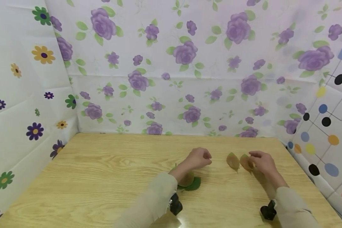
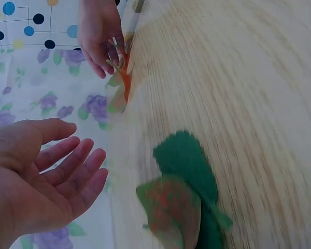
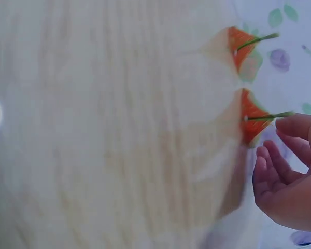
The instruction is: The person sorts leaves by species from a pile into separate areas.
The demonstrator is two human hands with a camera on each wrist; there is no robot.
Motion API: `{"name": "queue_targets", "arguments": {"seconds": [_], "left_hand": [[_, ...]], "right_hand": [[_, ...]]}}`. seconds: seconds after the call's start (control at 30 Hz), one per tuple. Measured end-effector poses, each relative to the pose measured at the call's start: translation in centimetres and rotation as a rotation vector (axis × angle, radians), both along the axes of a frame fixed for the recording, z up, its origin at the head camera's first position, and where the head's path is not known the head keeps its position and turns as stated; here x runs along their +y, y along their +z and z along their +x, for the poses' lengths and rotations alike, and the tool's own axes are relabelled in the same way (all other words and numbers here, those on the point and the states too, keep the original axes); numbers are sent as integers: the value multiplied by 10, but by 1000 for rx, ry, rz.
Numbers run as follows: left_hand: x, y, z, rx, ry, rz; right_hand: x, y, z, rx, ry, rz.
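Orange-tinted leaves [image 3: 253,110] sit as a pair on the counter [image 1: 102,177], well to the right of the green leaf [image 2: 182,158] and somewhat beyond it. A red-flecked leaf [image 2: 173,205] overlaps the green leaf. The left hand [image 1: 198,158] hovers just beyond the green leaf, its grip relaxed, fingers softly bent round nothing. The right hand [image 1: 264,163] is well to the right of the green leaf, its fingertips just beside the stem [image 3: 268,117] of the outer leaf in the pair; its grip looks slack, though whether a fingertip touches that stem I cannot tell.

The step in hand seems to be handling the outer leaf. To do it well, I would meet the stem end with thumb and forefinger alone, since the blade looks thin and likely to crease or slide if pressed, and part the fingers fully before moving off, so nothing snags. The left sleeve [image 1: 156,196] passes close to the green leaf; a higher forearm should avoid brushing it.

Counted: two hands, two orange-tinted leaves, one red-flecked leaf, and at least one green leaf; the overlap may hide another.
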State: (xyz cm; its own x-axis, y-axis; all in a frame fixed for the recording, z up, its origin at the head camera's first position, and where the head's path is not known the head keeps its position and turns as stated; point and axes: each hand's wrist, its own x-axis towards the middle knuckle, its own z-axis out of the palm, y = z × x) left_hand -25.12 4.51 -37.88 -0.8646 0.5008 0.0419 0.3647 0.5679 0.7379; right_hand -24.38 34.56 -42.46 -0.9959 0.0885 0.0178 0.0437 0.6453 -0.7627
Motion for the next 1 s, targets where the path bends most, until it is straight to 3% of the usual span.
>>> {"name": "queue_targets", "arguments": {"seconds": [0.2,0.4,0.6,0.77,0.9,1.0], "left_hand": [[-39,5,3,28,-12,23],[-70,1,7,29,5,49],[-89,-8,19,47,-33,14],[-101,-15,28,103,-68,-9],[-111,-20,33,154,-93,16],[-116,-23,35,167,-94,40]], "right_hand": [[-20,23,6,167,94,87],[-62,43,14,292,231,152],[-101,40,22,368,395,197],[-134,36,33,383,590,251],[-158,33,43,366,734,260],[-170,30,47,420,812,352]]}}
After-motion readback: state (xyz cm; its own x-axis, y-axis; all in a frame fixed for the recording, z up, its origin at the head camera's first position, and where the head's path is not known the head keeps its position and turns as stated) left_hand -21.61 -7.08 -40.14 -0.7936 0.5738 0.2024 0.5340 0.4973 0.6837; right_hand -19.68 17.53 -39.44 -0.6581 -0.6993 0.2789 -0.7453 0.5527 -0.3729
